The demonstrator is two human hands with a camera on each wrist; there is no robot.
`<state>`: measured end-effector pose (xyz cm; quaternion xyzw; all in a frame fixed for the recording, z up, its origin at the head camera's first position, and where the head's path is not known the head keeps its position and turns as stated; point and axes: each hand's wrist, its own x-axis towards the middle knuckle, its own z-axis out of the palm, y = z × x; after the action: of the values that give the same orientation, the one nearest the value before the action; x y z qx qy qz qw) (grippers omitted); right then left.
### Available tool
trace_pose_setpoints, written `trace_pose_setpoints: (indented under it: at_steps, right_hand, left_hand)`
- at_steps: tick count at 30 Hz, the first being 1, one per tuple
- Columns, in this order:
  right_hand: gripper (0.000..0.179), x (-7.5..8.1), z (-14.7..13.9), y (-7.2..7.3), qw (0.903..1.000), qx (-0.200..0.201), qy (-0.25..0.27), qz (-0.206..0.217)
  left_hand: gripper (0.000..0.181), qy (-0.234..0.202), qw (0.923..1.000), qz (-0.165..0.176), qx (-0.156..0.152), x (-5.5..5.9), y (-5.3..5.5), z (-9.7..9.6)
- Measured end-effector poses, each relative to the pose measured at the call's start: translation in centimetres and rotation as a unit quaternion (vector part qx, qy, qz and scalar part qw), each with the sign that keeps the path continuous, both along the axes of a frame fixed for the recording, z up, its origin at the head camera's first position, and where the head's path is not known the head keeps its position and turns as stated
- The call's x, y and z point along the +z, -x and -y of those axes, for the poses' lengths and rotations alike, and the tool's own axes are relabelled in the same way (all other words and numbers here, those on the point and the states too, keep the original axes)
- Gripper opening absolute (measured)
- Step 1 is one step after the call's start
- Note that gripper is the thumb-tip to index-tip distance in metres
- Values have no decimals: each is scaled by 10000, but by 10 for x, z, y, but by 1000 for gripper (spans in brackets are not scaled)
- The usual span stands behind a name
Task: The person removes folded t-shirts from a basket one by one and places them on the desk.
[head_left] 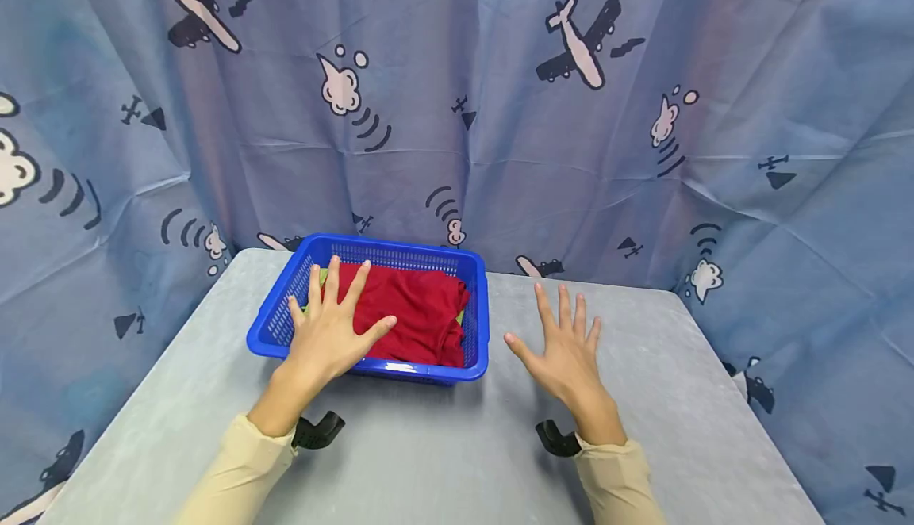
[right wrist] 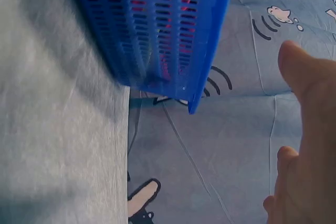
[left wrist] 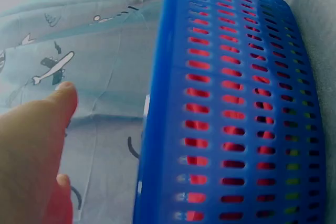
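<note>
A blue plastic basket [head_left: 471, 373] with slotted walls stands on the table, left of centre. Folded red cloth [head_left: 414, 311] lies in it, and a little yellow-green cloth [head_left: 324, 276] peeks out around the red. My left hand [head_left: 328, 339] is spread above the basket's front left part, fingers straight, holding nothing. To the right of the basket, my right hand [head_left: 567, 358] hovers over the table with its fingers spread, also holding nothing. In the left wrist view the thumb [left wrist: 63, 98] is apart from the basket's wall [left wrist: 231, 98]. The right wrist view shows the thumb [right wrist: 296, 69] away from the basket [right wrist: 152, 35].
The grey-white table [head_left: 443, 461] spreads out around the basket. A blue curtain [head_left: 428, 113] printed with airplanes hangs behind the table and along both sides. Black curved pieces [head_left: 319, 431] are at both wrists, by the cream sleeves.
</note>
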<state>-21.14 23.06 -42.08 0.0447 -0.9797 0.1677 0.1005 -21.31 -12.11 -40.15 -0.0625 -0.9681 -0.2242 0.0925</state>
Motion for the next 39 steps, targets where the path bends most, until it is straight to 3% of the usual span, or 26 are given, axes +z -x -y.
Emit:
trace_pose_setpoints:
  at_steps: [8, 13, 17, 21, 25, 29, 39]
  right_hand:
    - [93, 9, 3, 6, 9989, 316, 322, 135]
    - [88, 11, 6, 11, 9934, 598, 952, 211]
    - [83, 12, 7, 14, 9825, 1041, 1547, 36]
    - [77, 16, 12, 17, 9621, 1613, 2197, -75]
    - [71, 24, 18, 20, 9409, 1811, 2839, 351]
    - [67, 33, 26, 22, 9187, 1793, 3403, 891]
    - [74, 52, 47, 31, 8361, 2006, 4686, 2026]
  left_hand:
    - [92, -637, 9973, 202, -288, 6, 16, 10]
    - [91, -1225, 9907, 211, -550, 4, 21, 22]
    - [86, -1680, 9816, 329, -846, 6, 23, 32]
    - [79, -2140, 9697, 459, -1088, 9, 27, 42]
    - [73, -2685, 9516, 759, -1289, 17, 31, 51]
    - [69, -3262, 9258, 1340, -1360, 25, 36, 59]
    - [71, -4420, 8564, 2213, -1487, 30, 46, 74]
